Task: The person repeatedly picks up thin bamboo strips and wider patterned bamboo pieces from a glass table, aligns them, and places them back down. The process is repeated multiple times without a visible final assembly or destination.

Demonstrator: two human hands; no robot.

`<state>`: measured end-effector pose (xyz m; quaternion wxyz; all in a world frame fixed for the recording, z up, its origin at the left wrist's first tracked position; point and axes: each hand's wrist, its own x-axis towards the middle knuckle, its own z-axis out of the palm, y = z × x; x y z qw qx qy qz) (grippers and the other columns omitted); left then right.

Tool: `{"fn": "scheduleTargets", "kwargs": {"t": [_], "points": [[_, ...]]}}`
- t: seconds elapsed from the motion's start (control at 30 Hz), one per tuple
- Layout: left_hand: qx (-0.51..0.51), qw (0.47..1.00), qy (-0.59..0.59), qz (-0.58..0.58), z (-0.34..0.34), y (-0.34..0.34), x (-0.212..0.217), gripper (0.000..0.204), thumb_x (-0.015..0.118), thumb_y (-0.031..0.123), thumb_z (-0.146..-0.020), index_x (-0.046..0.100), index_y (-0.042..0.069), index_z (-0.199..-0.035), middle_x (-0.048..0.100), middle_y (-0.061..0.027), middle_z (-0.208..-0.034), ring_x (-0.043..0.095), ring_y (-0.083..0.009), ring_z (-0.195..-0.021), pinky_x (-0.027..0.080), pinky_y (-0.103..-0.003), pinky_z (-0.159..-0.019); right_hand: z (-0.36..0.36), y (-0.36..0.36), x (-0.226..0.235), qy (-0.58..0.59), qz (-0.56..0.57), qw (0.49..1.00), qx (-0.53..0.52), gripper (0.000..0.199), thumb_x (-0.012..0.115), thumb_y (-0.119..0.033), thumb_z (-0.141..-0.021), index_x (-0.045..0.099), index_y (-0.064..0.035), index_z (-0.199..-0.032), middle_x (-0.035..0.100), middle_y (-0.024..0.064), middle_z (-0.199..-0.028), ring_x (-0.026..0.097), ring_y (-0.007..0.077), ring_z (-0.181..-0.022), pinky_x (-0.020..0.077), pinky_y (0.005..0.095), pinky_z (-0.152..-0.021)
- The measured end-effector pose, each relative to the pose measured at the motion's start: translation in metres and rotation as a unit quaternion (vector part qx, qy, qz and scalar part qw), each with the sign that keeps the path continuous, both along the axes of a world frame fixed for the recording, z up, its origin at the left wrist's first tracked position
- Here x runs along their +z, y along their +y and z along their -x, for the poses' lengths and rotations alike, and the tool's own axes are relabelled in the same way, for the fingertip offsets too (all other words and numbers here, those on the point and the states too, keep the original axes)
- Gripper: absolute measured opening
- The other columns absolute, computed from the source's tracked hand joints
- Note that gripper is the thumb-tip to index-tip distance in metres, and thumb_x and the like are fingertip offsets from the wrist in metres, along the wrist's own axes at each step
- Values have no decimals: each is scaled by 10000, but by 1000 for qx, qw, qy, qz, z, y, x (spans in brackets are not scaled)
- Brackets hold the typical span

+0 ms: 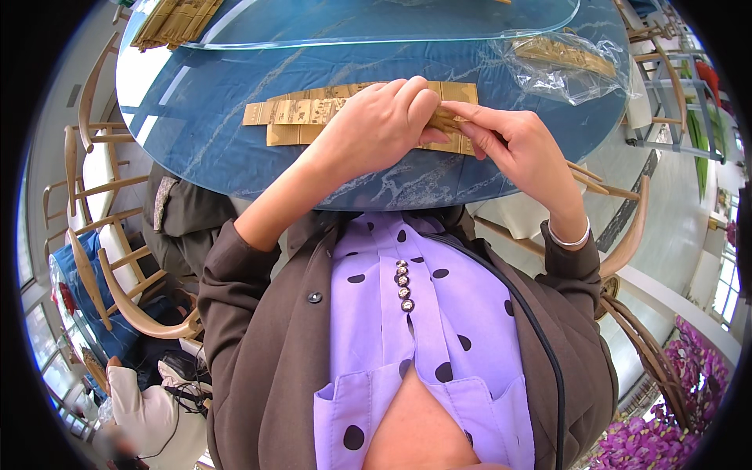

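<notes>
Over the near half of a blue round table (211, 141), both my hands meet at a small folded piece of gold printed card (445, 120). My left hand (392, 117) is closed with its fingers curled at the left end of that piece. From the other side, my right hand (521, 149) pinches its edge between thumb and forefinger. Beneath them lie several flat gold-brown printed card strips (294, 133), overlapping and spread left to right. My left hand and wrist cover their middle part.
A stack of similar gold strips (176, 23) lies at the far left. A clear plastic bag (564, 66) with gold card in it rests at the far right. A raised glass turntable (376, 23) crosses the far side. Wooden chairs (98, 188) stand around the table.
</notes>
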<state>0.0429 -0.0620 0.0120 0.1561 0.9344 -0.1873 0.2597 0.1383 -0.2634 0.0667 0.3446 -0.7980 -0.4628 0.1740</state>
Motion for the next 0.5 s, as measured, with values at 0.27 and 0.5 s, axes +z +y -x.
{"fn": "scheduleTargets", "kwargs": {"t": [0.27, 0.5], "points": [[-9, 1000, 6, 28, 0, -2, 4, 400, 657, 399, -882, 481, 52, -976, 520, -70, -894, 605, -222, -847, 516, -341, -729, -5, -3, -7, 181, -20, 983, -10, 255, 625, -104, -968, 701, -7, -1191, 664, 51, -737, 609, 88, -658, 478, 237, -598], [100, 951, -160, 247, 33, -17, 12, 359, 715, 342, -893, 571, 33, -1004, 561, -79, -975, 542, -194, -838, 486, -313, -701, 4, -5, -4, 210, -99, 971, -58, 249, 633, -70, -967, 700, 3, -1195, 649, 29, -743, 583, 72, -667, 443, 210, -586]]}}
